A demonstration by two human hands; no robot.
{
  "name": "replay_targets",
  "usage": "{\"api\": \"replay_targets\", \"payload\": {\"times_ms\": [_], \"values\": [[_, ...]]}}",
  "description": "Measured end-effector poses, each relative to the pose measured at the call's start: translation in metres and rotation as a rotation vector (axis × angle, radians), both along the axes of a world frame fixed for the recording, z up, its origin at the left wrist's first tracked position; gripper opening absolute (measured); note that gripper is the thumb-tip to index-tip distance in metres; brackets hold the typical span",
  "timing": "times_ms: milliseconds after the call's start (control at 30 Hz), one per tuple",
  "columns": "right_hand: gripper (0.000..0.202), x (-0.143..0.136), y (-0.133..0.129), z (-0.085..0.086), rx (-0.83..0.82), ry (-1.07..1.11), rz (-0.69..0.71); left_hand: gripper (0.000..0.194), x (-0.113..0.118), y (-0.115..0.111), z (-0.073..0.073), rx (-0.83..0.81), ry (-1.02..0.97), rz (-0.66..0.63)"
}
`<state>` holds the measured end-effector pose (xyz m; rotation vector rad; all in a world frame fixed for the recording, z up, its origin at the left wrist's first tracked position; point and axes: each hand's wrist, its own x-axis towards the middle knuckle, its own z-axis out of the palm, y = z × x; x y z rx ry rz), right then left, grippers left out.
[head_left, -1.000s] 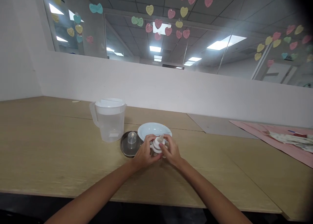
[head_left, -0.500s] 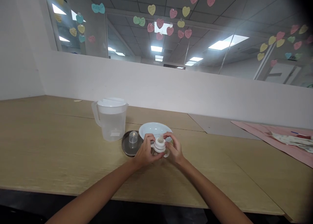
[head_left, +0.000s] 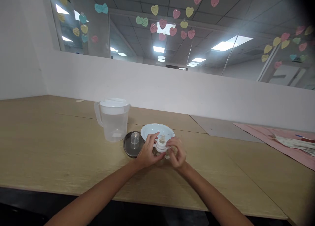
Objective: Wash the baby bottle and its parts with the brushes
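A baby bottle with a white collar, side handles and a pale teat stands upright between my hands. My left hand is wrapped round its left side, thumb at the front. At the right side of the collar is my right hand, its fingers curled and slightly blurred; whether they grip the handle is unclear. Behind the bottle sits a light blue bowl. To the left, a clear dome cap stands in a dark metal tray.
A lidded clear pitcher stands at the back left of the wooden table. On the far right, a pink cloth carries a patterned cloth and a blue pen-like item. A white wall runs behind.
My right hand has shifted slightly right and its fingers have curled, showing more of the teat. My left hand still holds the bottle. The view has shifted a little.
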<state>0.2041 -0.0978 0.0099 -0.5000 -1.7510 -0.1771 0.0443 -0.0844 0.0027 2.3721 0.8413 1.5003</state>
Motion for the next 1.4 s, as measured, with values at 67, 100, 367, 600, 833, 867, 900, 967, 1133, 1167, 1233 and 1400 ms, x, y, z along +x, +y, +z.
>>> {"api": "replay_targets", "payload": {"times_ms": [67, 100, 367, 600, 833, 867, 900, 967, 1133, 1167, 1233, 1400], "values": [[0.025, 0.000, 0.002, 0.000, -0.147, 0.131, 0.030, 0.068, 0.000, 0.000, 0.000, 0.000, 0.006, -0.012], [0.027, 0.000, 0.003, 0.001, -0.224, 0.169, 0.051, 0.067, 0.000, 0.000, 0.000, -0.003, 0.012, -0.017], [0.017, -0.001, 0.005, -0.006, -0.252, 0.186, 0.044, 0.074, 0.000, -0.001, -0.002, -0.040, 0.032, 0.007], [0.018, -0.007, -0.003, -0.009, -0.156, 0.163, 0.021, 0.073, -0.001, -0.002, 0.001, 0.034, 0.034, 0.052], [0.039, -0.013, 0.003, -0.005, -0.501, 0.259, 0.143, 0.077, -0.001, -0.004, 0.003, 0.034, 0.071, 0.069], [0.037, -0.013, 0.004, -0.005, -0.540, 0.246, 0.173, 0.080, -0.001, -0.004, 0.003, 0.028, 0.069, 0.060], [0.035, -0.013, 0.006, -0.005, -0.571, 0.240, 0.203, 0.084, -0.002, -0.004, 0.003, 0.018, 0.065, 0.049], [0.033, -0.013, 0.007, -0.006, -0.610, 0.247, 0.256, 0.089, -0.002, -0.003, 0.003, -0.015, 0.055, 0.026], [0.028, -0.011, 0.009, -0.007, -0.689, 0.245, 0.268, 0.092, -0.003, -0.001, 0.003, -0.141, 0.022, -0.014], [0.027, -0.010, 0.009, -0.008, -0.694, 0.241, 0.259, 0.092, -0.003, -0.001, 0.003, -0.156, 0.015, -0.012], [0.025, -0.009, 0.008, -0.008, -0.671, 0.228, 0.233, 0.090, -0.002, 0.000, 0.003, -0.161, 0.011, 0.003], [0.025, -0.006, 0.006, -0.007, -0.559, 0.131, 0.111, 0.091, -0.001, -0.003, 0.006, -0.131, 0.042, 0.075]]}}
